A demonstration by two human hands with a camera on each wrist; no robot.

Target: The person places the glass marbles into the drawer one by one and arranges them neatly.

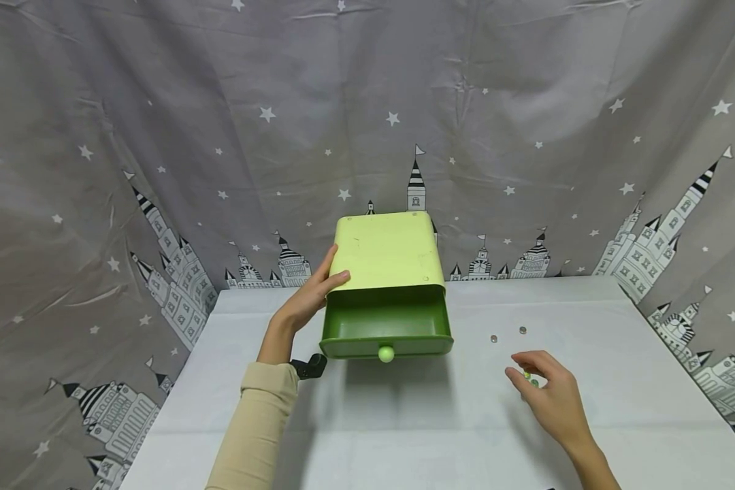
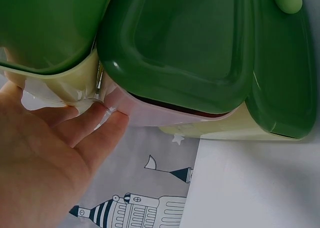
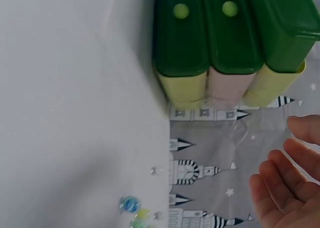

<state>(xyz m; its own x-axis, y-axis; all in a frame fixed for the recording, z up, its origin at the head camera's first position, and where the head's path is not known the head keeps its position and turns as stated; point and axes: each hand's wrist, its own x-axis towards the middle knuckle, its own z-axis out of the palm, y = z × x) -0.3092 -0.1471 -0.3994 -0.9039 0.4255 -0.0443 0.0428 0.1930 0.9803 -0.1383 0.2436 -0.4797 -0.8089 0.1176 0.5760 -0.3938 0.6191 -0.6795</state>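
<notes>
A stacked drawer unit with a pale yellow top stands on the table. Its uppermost green drawer, with a light green round knob, is pulled out; nothing shows in the visible part. My left hand rests against the unit's left side, thumb by the top's front corner. In the left wrist view its fingers lie fairly straight along the wall. My right hand hovers at the right with thumb and fingers apart, holding nothing visible. Small glass marbles, one yellow and one blue, lie near it.
Two greyish marbles lie farther back on the white table. Below the pulled-out drawer, a pink tier and a yellow tier have their drawers shut. A grey curtain with stars and castles hangs behind.
</notes>
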